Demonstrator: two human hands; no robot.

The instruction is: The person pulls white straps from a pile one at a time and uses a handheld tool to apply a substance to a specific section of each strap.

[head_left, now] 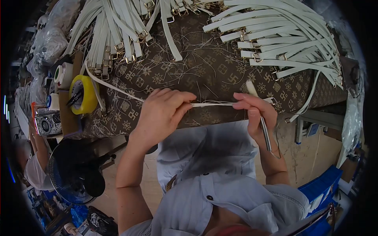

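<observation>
A narrow white belt (210, 104) is stretched between my two hands over the near edge of the patterned brown cloth. My left hand (160, 112) is closed on it, thumb and fingertips pinching the strap. My right hand (258, 112) pinches the belt close to its metal buckle (271, 101). Across that same hand lies a slim tool with a whitish end (251, 88) and a metal shaft (265, 133), gripped in the curled fingers. Fine loose threads run along the strap between the hands. The belt's long end trails leftward past my left wrist.
Piles of white buckled belts lie at the back left (114, 35) and back right (271, 35). Thread scraps litter the cloth (189, 74). A yellow tape roll (84, 94) stands at left, above a black fan (76, 171). Another person (37, 169) is at far left.
</observation>
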